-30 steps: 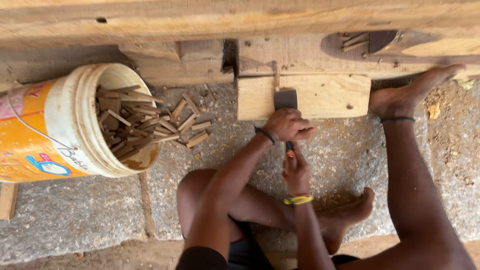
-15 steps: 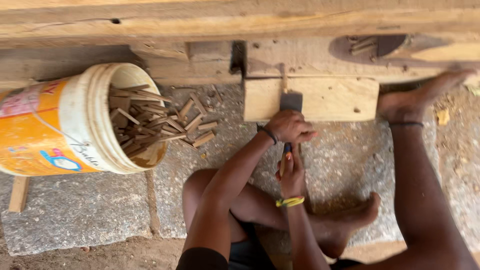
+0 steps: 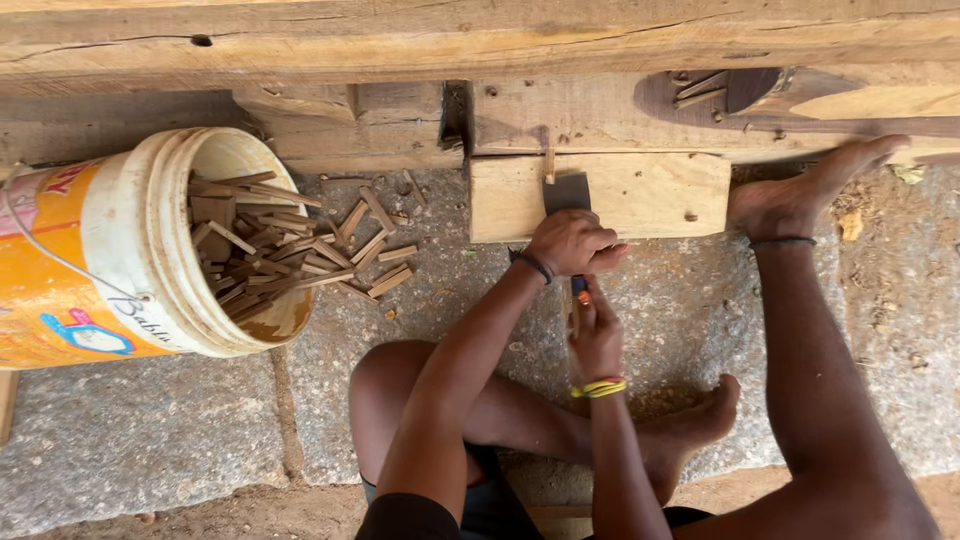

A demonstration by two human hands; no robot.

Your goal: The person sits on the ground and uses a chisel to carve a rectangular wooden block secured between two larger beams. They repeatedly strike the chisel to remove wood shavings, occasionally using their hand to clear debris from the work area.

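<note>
While the person sits on the stone floor [image 3: 150, 440], the left hand [image 3: 572, 243] is clamped on a flat blade [image 3: 566, 192]. It stands on the wooden block [image 3: 640, 195], long axis pointing away. The right hand [image 3: 597, 335] grips its handle below; a tipped bucket [image 3: 130, 250] lies left.

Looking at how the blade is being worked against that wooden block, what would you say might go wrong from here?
1. The left hand closes its grip just behind the blade; a slip could bring the fingers onto the edge.
2. The bare foot braces the wooden block beside the blade, so a skid sideways might reach it.
3. The tipped bucket has spilled wood slivers near the bare legs, which could likely prick skin.
</note>
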